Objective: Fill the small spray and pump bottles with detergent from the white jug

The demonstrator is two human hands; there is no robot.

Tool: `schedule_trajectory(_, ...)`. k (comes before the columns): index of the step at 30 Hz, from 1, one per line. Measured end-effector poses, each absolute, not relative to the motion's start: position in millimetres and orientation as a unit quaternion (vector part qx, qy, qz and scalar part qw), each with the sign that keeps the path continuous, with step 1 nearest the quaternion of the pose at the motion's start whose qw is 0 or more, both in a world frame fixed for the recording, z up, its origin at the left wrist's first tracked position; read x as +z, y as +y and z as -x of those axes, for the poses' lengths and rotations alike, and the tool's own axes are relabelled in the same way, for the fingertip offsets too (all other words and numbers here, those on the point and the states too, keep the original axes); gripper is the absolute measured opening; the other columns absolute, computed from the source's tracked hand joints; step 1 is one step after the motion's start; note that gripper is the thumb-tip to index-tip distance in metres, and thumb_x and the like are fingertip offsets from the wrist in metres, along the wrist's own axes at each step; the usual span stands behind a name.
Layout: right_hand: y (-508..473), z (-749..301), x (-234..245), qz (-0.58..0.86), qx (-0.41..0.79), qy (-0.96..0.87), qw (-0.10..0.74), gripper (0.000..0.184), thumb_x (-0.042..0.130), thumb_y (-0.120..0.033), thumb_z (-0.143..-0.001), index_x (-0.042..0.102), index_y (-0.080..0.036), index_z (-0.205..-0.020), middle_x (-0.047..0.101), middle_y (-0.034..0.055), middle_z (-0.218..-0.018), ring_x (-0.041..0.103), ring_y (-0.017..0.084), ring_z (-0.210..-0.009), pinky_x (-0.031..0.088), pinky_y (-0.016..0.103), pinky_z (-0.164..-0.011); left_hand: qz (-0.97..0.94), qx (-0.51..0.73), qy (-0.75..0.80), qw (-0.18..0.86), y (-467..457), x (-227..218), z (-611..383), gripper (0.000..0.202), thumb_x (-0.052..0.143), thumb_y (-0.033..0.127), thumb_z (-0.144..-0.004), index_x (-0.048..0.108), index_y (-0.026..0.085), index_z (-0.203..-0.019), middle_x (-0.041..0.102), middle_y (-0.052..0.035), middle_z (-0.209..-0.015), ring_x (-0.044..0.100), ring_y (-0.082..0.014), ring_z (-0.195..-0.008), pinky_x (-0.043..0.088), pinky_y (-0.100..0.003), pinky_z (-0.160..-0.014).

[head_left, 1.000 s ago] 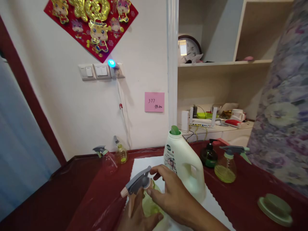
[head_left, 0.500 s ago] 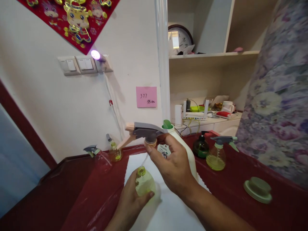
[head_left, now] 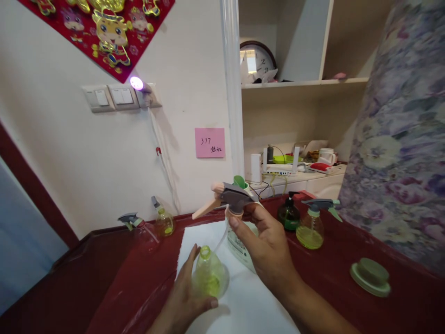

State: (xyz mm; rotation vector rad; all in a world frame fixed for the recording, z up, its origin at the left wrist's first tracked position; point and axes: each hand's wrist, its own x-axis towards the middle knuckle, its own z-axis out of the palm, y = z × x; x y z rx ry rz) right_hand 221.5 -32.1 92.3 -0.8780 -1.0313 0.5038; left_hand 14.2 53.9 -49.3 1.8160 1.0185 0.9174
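My left hand (head_left: 186, 287) curves loosely around the left side of a yellow-green, see-through spray bottle body (head_left: 209, 273), with thumb and fingers spread apart. The bottle stands upright and uncapped on a white sheet (head_left: 250, 304), with a little liquid inside. In my right hand (head_left: 269, 246) is a grey and peach trigger spray head (head_left: 238, 199), gripped at its collar between thumb and fingers. Its clear dip tube (head_left: 221, 239) hangs beside the bottle's mouth, outside it. Behind my right hand is a large white jug (head_left: 239, 248) with a green top, partly hidden.
Left on the dark red table (head_left: 114, 283) stand a clear spray bottle (head_left: 144, 232) and a yellow one (head_left: 164, 222). At right are a dark pump bottle (head_left: 289, 213), another yellow spray bottle (head_left: 311, 232) and a green lidded round object (head_left: 371, 277). A router (head_left: 280, 168) sits on the shelf behind.
The spray head in my right hand has moved right, and its tube has come away from the bottle mouth. My left thumb has slid down and off the bottle.
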Motion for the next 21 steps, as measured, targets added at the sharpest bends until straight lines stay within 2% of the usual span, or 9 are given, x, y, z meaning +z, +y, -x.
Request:
schedule_trajectory(2,-32.6,-221.6,90.0,0.396,0.264,-0.458,0.751,0.025,0.075,-0.041,-0.084,0.073,-0.023,-0.101,0.072,0.0023,-0.095,0.064,0.021,-0.096,0.047,0.038,-0.092,-0.729,0.355,0.402,0.424,50.8,-26.3,-1.0,0.127,0.092,0.065,-0.047,0.039,0.023,-0.155,0.035,-0.0181,-0.164,0.029,-0.0456,-0.151,0.021,-0.061,-0.124)
schedule_trajectory(3,-33.3,-220.2,89.0,0.394,0.28,-0.455,0.748,0.025,0.075,-0.042,-0.084,0.073,-0.024,-0.1,0.072,0.0026,-0.096,0.064,0.021,-0.096,0.047,0.039,-0.093,-0.716,0.374,0.403,0.431,47.7,-11.2,4.7,0.119,0.087,0.07,-0.053,0.042,0.024,-0.153,0.036,-0.018,-0.164,0.032,-0.0462,-0.149,0.024,-0.062,-0.123)
schedule_trajectory(6,-35.9,-207.6,85.3,0.394,0.328,-0.466,0.721,0.027,0.073,-0.045,-0.085,0.074,-0.024,-0.102,0.072,0.0039,-0.1,0.064,0.022,-0.097,0.047,0.041,-0.095,-0.686,0.369,0.405,0.479,32.3,37.4,14.4,0.072,0.07,0.065,-0.08,0.06,0.027,-0.14,0.051,-0.0122,-0.155,0.043,-0.0396,-0.145,0.038,-0.056,-0.118)
schedule_trajectory(8,-37.3,-191.8,80.9,0.395,0.359,-0.484,0.694,0.03,0.071,-0.048,-0.086,0.074,-0.024,-0.103,0.072,0.0051,-0.103,0.064,0.023,-0.1,0.048,0.041,-0.094,-0.686,0.376,0.402,0.476,19.9,62.3,14.8,0.056,0.072,0.058,-0.082,0.069,0.028,-0.129,0.06,-0.0088,-0.146,0.05,-0.0359,-0.139,0.042,-0.05,-0.116)
schedule_trajectory(10,-37.9,-171.8,73.9,0.389,0.39,-0.498,0.67,0.032,0.07,-0.051,-0.086,0.074,-0.024,-0.102,0.07,0.0061,-0.106,0.064,0.025,-0.103,0.049,0.04,-0.092,-0.685,0.401,0.389,0.468,9.1,76.2,13.4,0.058,0.08,0.054,-0.076,0.07,0.029,-0.128,0.068,-0.0081,-0.135,0.059,-0.0342,-0.128,0.049,-0.046,-0.111)
schedule_trajectory(12,-37.5,-150.7,63.8,0.383,0.418,-0.5,0.655,0.035,0.069,-0.055,-0.085,0.075,-0.024,-0.1,0.069,0.0064,-0.106,0.064,0.025,-0.103,0.049,0.039,-0.09,-0.678,0.425,0.383,0.461,1.1,80.5,14.5,0.068,0.084,0.052,-0.07,0.068,0.029,-0.132,0.074,-0.0086,-0.12,0.069,-0.0326,-0.108,0.057,-0.044,-0.098)
schedule_trajectory(15,-36.1,-121.8,44.8,0.365,0.448,-0.505,0.641,0.035,0.068,-0.056,-0.086,0.076,-0.026,-0.099,0.07,0.0052,-0.104,0.065,0.024,-0.099,0.049,0.035,-0.086,-0.675,0.425,0.394,0.457,-7.2,77.0,26.7,0.065,0.085,0.05,-0.07,0.07,0.028,-0.129,0.077,-0.006,-0.094,0.07,-0.028,-0.083,0.063,-0.041,-0.079)
schedule_trajectory(17,-35.5,-106.2,32.0,0.343,0.459,-0.516,0.636,0.035,0.065,-0.056,-0.088,0.077,-0.025,-0.098,0.071,0.0051,-0.102,0.066,0.023,-0.096,0.05,0.033,-0.082,-0.677,0.415,0.413,0.445,-11.6,72.2,40.9,0.054,0.084,0.046,-0.071,0.074,0.029,-0.122,0.075,-0.0034,-0.084,0.068,-0.026,-0.078,0.062,-0.038,-0.075)
schedule_trajectory(21,-35.2,-84.3,11.4,0.372,0.455,-0.553,0.59,0.038,0.062,-0.059,-0.091,0.079,-0.026,-0.099,0.07,0.0052,-0.096,0.065,0.023,-0.092,0.05,0.033,-0.081,-0.666,0.39,0.467,0.432,-17.7,60.1,71.3,0.043,0.085,0.046,-0.068,0.08,0.028,-0.107,0.076,-0.0027,-0.086,0.069,-0.0282,-0.08,0.061,-0.038,-0.075)
